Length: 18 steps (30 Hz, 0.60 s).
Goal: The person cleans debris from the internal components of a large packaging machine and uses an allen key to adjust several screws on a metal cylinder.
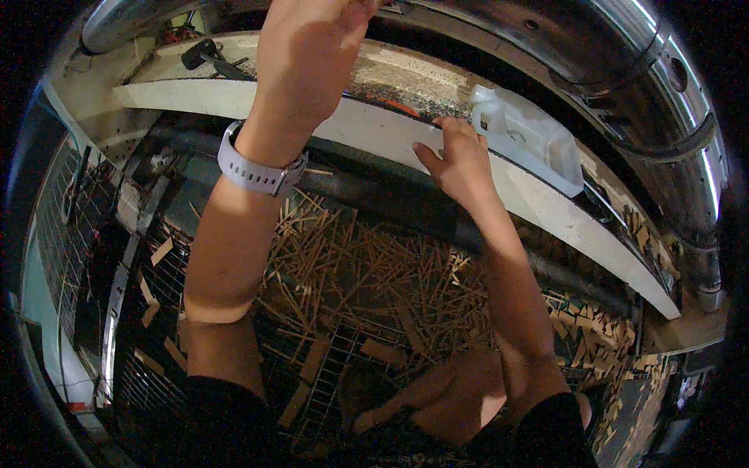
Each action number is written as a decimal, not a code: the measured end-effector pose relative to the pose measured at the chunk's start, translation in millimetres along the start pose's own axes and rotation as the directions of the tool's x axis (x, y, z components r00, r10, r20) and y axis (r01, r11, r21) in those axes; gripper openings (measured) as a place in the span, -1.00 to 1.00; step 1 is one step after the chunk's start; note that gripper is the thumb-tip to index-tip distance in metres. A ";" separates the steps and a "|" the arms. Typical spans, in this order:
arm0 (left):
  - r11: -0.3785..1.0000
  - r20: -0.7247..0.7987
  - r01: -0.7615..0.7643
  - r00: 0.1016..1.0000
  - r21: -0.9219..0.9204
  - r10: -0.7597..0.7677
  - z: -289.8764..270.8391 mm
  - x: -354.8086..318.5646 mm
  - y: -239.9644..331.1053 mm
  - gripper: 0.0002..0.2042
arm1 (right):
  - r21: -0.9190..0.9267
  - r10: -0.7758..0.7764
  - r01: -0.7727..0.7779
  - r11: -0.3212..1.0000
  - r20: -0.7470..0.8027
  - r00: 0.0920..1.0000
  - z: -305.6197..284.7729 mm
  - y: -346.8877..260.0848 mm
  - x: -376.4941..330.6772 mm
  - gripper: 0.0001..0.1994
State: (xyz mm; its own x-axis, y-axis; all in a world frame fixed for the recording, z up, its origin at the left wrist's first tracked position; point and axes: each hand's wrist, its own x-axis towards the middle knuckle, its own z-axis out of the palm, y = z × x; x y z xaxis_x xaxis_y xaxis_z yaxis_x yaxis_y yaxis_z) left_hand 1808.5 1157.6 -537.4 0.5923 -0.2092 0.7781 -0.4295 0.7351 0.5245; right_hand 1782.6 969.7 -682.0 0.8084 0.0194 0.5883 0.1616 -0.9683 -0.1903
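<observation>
On the head view, I see my right hand (462, 160) resting against the pale beam (374, 129), fingers over its far edge, thumb spread away from them. The beam lies directly beneath that nearer hand, its long axis running left to right and dropping rightward, a translucent container (534, 158) just right. My left hand (316, 47) is cropped above; I can't tell its grip.

I'm viewing a dim workshop, probably, a big metal cylinder (616, 70) gleaming beyond a pale beam (374, 131), brown strips (367, 281) littering the wire grating (326, 378)
</observation>
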 end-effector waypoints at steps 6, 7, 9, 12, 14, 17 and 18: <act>0.820 0.083 -0.109 0.994 0.563 0.075 -26.5 15.2 -6.3 -0.73 | -0.012 0.082 -0.081 0.997 0.089 0.993 -8.2 -14.2 7.8 -0.60; 0.808 0.037 -0.073 0.997 0.584 0.063 -24.8 16.0 -7.2 -0.74 | -0.026 0.106 -0.104 0.994 0.118 0.987 -10.8 -14.4 8.1 -0.59; 0.828 -0.008 -0.251 0.956 0.501 0.294 -26.2 19.1 -11.4 -0.81 | -0.016 0.111 -0.110 0.994 0.109 0.988 -8.1 -12.2 7.0 -0.59; 0.708 0.075 -0.508 0.834 0.491 0.547 -35.7 18.9 1.8 -0.86 | -0.004 0.084 -0.084 0.996 0.068 0.994 -5.4 -9.9 6.0 -0.60; 0.595 0.090 -0.459 0.835 0.660 0.544 -37.4 11.9 10.4 -0.84 | -0.007 0.079 -0.079 0.997 0.057 0.995 -4.5 -7.2 4.2 -0.60; 0.303 0.196 -0.366 0.860 0.880 0.471 -49.5 -0.1 15.3 -0.84 | -0.023 0.111 -0.110 0.994 0.068 0.991 -5.0 -9.7 6.2 -0.59; 0.154 0.250 -0.348 0.861 0.925 0.443 -66.0 -2.0 9.7 -0.84 | -0.032 0.122 -0.120 0.992 0.081 0.989 -6.7 -14.5 8.3 -0.59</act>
State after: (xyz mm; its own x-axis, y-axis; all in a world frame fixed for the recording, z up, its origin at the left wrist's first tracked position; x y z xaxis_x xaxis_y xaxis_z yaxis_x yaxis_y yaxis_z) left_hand 1848.2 1207.7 -556.6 0.1490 -0.0158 0.9887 -0.9025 -0.4108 0.1294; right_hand 1783.2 982.3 -669.0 0.8651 -0.0787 0.4954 0.0455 -0.9712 -0.2337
